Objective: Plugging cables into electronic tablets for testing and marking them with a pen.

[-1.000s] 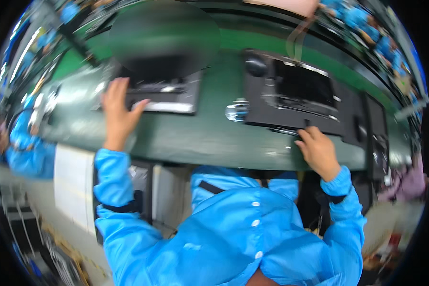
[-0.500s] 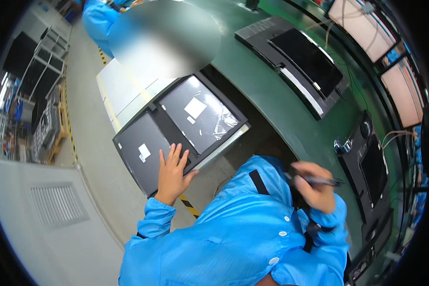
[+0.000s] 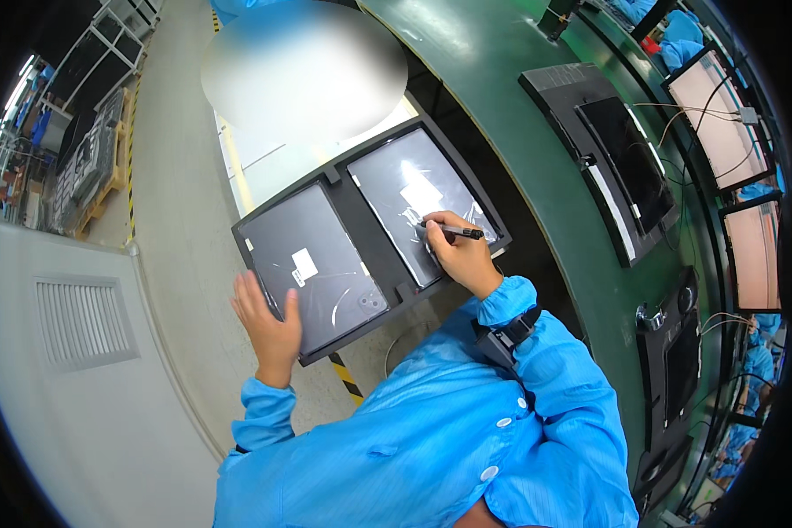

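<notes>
A dark foam tray [image 3: 362, 220] holds two flat tablets in clear film, each with white labels on its back. Over the right tablet [image 3: 383, 176], my right hand [image 3: 468, 260] grips a black pen [image 3: 463, 231], its writing end at or just above the labels; contact cannot be made out. My left hand [image 3: 271, 333] is spread by the near left edge of the tray, its thumb close to the left tablet [image 3: 319, 304]. A label [image 3: 304, 263] lies on that tablet's middle, and a camera cluster shows in its near right corner.
White boards or boxes [image 3: 257, 172] lie beyond the tray, partly under a blurred patch. To the right runs a green bench [image 3: 493, 97] with black fixtures [image 3: 607, 158] and screens [image 3: 717, 114]. A vented white panel [image 3: 88, 321] stands at left.
My right hand has brought the pen from beside the bench edge to the right tablet's labels. My left hand has shifted from the tray's middle to its left edge. The view has turned slightly.
</notes>
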`<action>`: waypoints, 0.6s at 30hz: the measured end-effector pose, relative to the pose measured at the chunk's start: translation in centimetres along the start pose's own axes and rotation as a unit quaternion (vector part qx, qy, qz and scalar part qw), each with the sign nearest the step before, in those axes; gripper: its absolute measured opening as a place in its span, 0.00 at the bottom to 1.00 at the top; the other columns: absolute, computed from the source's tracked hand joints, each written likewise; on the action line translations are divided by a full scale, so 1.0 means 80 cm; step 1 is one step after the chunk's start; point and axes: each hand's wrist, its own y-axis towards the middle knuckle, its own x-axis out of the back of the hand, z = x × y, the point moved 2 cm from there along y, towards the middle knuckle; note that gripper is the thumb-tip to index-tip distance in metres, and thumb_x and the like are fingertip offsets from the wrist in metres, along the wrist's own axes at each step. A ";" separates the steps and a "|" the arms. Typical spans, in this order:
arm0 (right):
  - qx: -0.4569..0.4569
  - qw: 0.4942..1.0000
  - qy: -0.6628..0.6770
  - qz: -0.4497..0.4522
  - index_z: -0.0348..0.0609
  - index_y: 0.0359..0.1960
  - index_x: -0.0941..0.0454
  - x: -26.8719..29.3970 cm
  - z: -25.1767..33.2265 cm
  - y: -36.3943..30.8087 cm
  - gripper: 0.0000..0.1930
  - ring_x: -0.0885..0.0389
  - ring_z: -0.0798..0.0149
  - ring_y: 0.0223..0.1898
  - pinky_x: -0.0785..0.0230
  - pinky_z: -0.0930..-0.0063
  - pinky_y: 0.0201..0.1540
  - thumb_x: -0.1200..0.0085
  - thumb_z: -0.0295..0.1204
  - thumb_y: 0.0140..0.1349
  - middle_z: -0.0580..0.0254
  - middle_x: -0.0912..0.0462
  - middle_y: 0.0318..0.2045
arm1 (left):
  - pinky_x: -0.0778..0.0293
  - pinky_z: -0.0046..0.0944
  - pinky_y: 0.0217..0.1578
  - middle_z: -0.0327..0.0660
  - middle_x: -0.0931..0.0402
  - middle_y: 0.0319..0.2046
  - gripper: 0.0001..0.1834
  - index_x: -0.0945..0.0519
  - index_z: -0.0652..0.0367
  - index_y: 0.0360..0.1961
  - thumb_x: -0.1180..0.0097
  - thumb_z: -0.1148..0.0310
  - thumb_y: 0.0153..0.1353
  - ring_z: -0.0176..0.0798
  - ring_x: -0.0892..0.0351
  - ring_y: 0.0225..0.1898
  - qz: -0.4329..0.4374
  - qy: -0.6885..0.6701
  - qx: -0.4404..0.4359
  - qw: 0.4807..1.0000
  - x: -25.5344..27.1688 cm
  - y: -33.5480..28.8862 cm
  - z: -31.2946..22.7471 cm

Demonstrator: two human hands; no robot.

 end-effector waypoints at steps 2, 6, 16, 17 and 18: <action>0.048 0.998 -0.020 -0.019 0.41 0.53 0.10 -0.003 0.000 0.000 0.13 0.09 0.62 0.38 0.19 0.66 0.44 0.38 0.37 0.78 0.56 0.08 0.36 | 0.53 0.62 0.85 0.64 0.52 0.87 0.41 0.41 0.72 0.84 0.39 0.61 0.80 0.68 0.53 0.88 0.009 -0.063 0.065 0.996 -0.014 0.001 0.022; 0.072 0.995 -0.054 -0.038 0.41 0.53 0.10 -0.003 0.002 -0.001 0.12 0.10 0.63 0.38 0.19 0.67 0.44 0.38 0.34 0.78 0.56 0.08 0.37 | 0.53 0.58 0.85 0.64 0.60 0.89 0.41 0.44 0.73 0.85 0.44 0.60 0.83 0.68 0.58 0.89 0.026 -0.090 0.075 0.993 -0.034 -0.008 0.027; 0.160 0.975 0.042 0.149 0.39 0.54 0.10 -0.119 0.057 -0.020 0.12 0.08 0.58 0.39 0.17 0.64 0.44 0.36 0.32 0.77 0.52 0.07 0.42 | 0.45 0.59 0.83 0.61 0.57 0.88 0.24 0.21 0.67 0.73 0.47 0.70 0.81 0.69 0.53 0.87 0.014 -0.100 0.069 0.993 -0.030 -0.002 0.021; 0.180 0.970 0.033 0.161 0.39 0.53 0.10 -0.139 0.062 -0.021 0.12 0.07 0.54 0.40 0.16 0.62 0.44 0.35 0.32 0.75 0.50 0.07 0.43 | 0.44 0.59 0.83 0.61 0.56 0.88 0.24 0.22 0.67 0.73 0.48 0.71 0.81 0.68 0.52 0.87 0.012 -0.101 0.070 0.992 -0.032 -0.002 0.021; 0.198 0.965 0.020 0.173 0.39 0.52 0.10 -0.156 0.066 -0.024 0.12 0.07 0.50 0.40 0.16 0.60 0.44 0.34 0.32 0.74 0.48 0.07 0.43 | 0.43 0.59 0.83 0.60 0.56 0.88 0.24 0.22 0.67 0.73 0.50 0.72 0.81 0.68 0.52 0.87 0.009 -0.104 0.070 0.992 -0.033 -0.003 0.021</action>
